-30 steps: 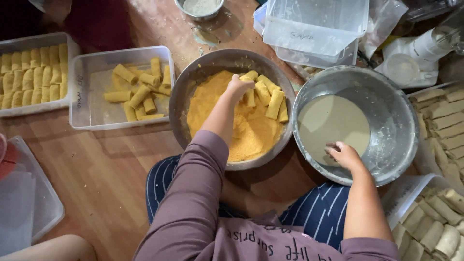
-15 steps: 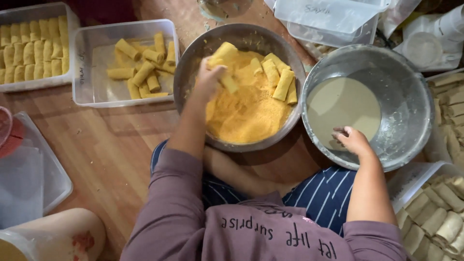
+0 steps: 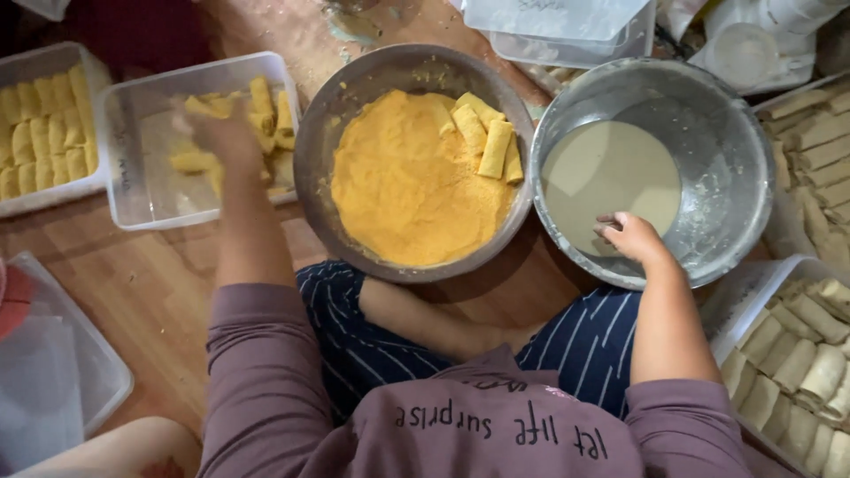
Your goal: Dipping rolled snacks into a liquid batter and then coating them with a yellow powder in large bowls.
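My left hand (image 3: 221, 137) is blurred above a clear plastic tub (image 3: 142, 190) of yellow crumbed rolls; a yellow roll shows at its fingertips, but the blur hides the grip. Beside the tub is a metal bowl (image 3: 310, 177) of orange-yellow crumbs (image 3: 407, 186) with three coated rolls (image 3: 482, 133) at its far right side. My right hand (image 3: 633, 239) rests on the near rim of a second metal bowl (image 3: 717, 150), fingertips dipped in the pale batter (image 3: 611, 173), with nothing seen in it.
A tray of crumbed rolls (image 3: 44, 133) sits at far left. Tubs of pale uncoated rolls stand at lower right (image 3: 797, 363) and upper right (image 3: 815, 150). Stacked clear containers (image 3: 567, 31) are at the top, an empty one (image 3: 53, 381) at lower left, all on a wooden floor.
My left hand left the crumb bowl and swung left over the clear tub. Fewer rolls lie in the crumbs. My right hand stayed at the batter bowl's rim.
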